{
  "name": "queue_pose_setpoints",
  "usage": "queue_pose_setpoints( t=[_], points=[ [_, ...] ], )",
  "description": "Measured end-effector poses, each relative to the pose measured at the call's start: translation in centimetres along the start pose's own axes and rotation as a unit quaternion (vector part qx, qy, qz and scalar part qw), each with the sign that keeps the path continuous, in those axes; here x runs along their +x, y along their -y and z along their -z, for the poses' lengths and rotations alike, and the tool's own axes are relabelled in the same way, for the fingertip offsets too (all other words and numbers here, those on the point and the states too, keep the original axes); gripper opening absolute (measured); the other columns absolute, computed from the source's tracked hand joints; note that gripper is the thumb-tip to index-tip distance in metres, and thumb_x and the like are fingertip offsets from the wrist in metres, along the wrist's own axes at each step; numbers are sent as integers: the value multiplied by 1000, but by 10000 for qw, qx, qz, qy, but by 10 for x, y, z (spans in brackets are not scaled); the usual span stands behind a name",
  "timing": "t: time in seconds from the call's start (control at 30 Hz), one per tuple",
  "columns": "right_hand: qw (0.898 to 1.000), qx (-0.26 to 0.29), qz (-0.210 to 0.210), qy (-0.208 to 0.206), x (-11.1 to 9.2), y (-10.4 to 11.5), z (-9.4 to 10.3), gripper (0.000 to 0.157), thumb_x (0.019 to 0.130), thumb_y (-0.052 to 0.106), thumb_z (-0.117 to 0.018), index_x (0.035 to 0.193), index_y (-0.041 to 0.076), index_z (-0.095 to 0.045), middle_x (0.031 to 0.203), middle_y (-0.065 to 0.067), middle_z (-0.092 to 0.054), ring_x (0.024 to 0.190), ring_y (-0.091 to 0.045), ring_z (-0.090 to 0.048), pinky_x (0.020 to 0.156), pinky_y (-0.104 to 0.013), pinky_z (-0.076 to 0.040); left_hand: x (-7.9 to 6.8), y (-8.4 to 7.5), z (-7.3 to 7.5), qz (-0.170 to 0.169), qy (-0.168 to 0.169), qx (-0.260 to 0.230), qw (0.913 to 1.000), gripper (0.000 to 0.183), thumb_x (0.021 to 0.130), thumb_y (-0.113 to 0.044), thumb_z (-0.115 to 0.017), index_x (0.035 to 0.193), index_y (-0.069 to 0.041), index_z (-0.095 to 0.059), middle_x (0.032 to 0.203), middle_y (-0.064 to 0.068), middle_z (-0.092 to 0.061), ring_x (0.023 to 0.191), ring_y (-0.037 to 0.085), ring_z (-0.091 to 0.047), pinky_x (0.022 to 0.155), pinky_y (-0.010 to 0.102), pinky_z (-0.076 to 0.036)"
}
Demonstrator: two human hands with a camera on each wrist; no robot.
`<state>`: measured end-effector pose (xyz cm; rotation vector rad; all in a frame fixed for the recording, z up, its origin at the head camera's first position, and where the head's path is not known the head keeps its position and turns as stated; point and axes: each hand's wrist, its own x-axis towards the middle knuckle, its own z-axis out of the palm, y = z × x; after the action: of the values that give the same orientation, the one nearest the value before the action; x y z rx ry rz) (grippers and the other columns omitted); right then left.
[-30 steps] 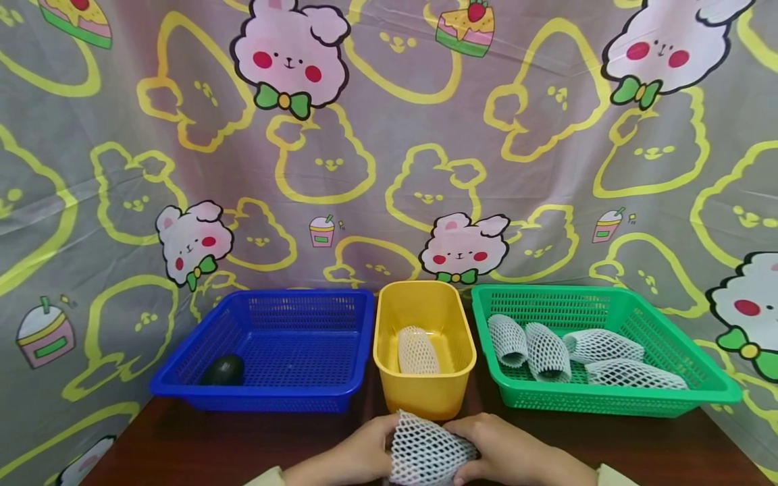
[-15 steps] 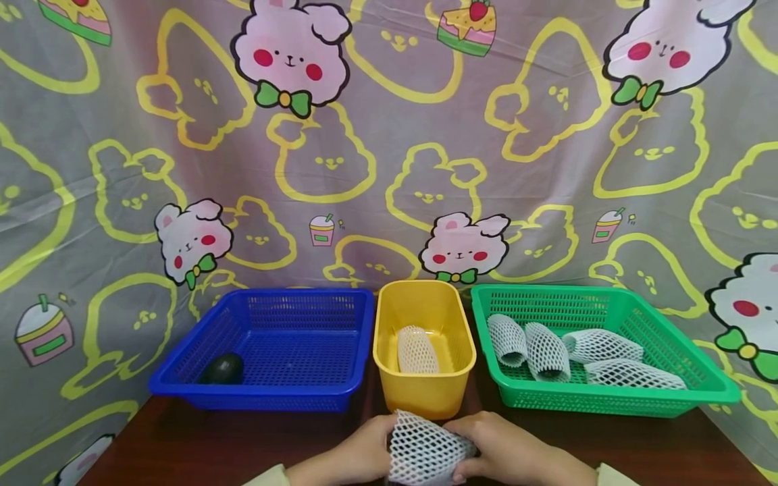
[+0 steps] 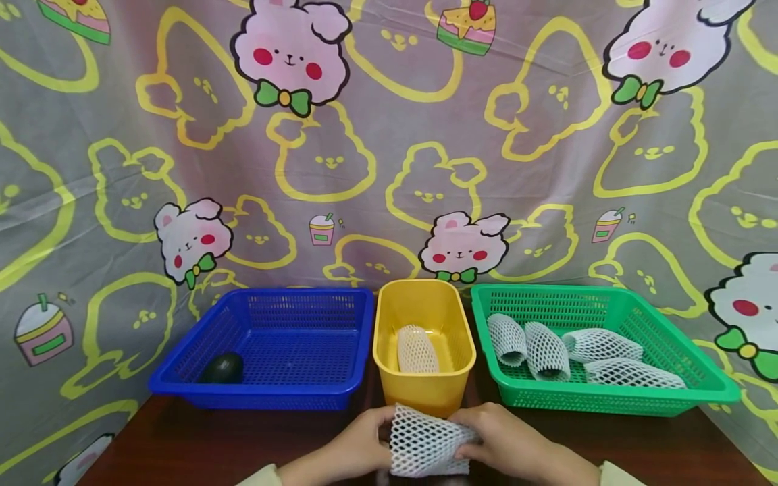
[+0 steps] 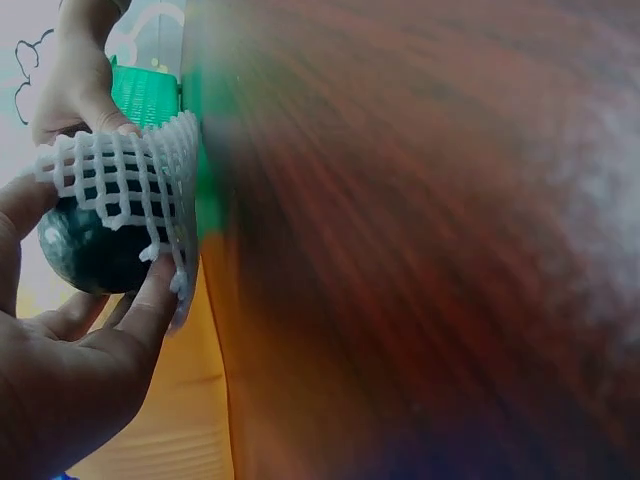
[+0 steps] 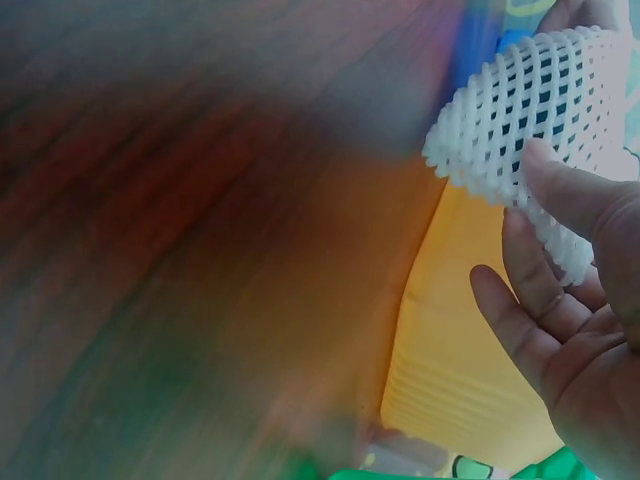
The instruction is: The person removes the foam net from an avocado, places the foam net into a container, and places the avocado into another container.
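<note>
A white foam net sleeve (image 3: 428, 442) is held between both hands in front of the yellow bin. Inside its mouth sits a dark green avocado (image 4: 95, 250), its rounded end bulging out toward the left hand (image 4: 75, 375). The left thumb lies at the net's edge while the fingers curl under the fruit and the net. From the other end, the right hand (image 3: 507, 442) pinches the sleeve, thumb on top; in the right wrist view its lower fingers spread below the net (image 5: 540, 110). Most of the avocado is covered by the net.
A blue basket (image 3: 261, 389) on the left holds one avocado (image 3: 223, 368). The yellow bin (image 3: 424, 391) in the middle contains a net-wrapped piece (image 3: 417, 349). On the right, the green basket (image 3: 608, 398) holds several foam net sleeves (image 3: 547, 351). A patterned curtain (image 3: 389, 135) hangs behind.
Both hands have lifted slightly with the sleeve, and its lower edge now shows more. The right hand has turned a little. The baskets and bin stay put.
</note>
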<state>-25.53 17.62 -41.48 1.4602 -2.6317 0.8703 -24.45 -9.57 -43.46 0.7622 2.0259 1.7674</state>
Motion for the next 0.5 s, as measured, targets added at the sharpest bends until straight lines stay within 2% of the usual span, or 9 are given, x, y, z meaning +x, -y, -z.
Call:
queue_pose_setpoints(
  t=[0.2,0.5],
  points=[
    [10000,-40,-83,-13,0,1,6,20,88,26,-72,105,16,-69,97,16,-65,84,3,-58,72,-22,-52,-2,-1,4,0,-37,-95,9999,56,66,12,-67,120,7,-56,103,6,-66,90,14,-64,71,25,-55],
    [9997,-237,-93,-16,-2,-1,10,19,86,22,-74,103,15,-70,96,15,-65,83,3,-59,70,-22,-52,-5,0,7,-122,-96,177,9997,52,67,9,-73,116,4,-59,102,4,-66,90,11,-63,73,23,-54]
  ],
)
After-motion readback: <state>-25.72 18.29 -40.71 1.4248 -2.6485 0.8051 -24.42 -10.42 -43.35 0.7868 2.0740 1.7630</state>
